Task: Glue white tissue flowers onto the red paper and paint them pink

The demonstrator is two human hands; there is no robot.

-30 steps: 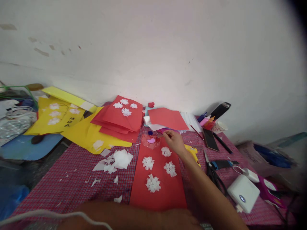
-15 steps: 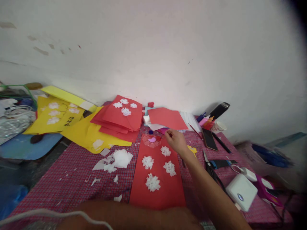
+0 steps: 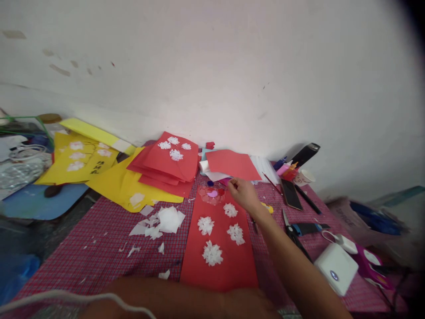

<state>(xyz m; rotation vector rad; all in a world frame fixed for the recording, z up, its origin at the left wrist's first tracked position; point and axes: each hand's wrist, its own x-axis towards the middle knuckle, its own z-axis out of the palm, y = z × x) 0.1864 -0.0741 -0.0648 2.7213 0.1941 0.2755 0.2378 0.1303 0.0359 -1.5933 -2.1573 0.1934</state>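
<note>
A long red sheet of paper (image 3: 199, 270) lies in front of me with several white crumpled paper flowers (image 3: 212, 253) on it. At its far end sits a clear, scalloped palette (image 3: 207, 200) with pink and red paint. Just right of the palette, my right hand (image 3: 245, 194) is held with its fingers curled together; whether something small is between them I cannot make out. My left forearm crosses the bottom of the view. My left hand (image 3: 250, 303) is over the near end of the red sheet, its fingers dim and not distinct.
White paper scraps (image 3: 169, 219) lie on the checked tablecloth (image 3: 109, 235). Stacked red sheets (image 3: 156, 166) and yellow papers (image 3: 122, 188) are at left. To the right are scissors (image 3: 290, 232), a phone (image 3: 291, 193), a paper cup (image 3: 304, 177) and a white device (image 3: 336, 268).
The whole view has shifted very slightly. My right hand stays beside the palette with its fingers curled, and my left arm remains across the near edge.
</note>
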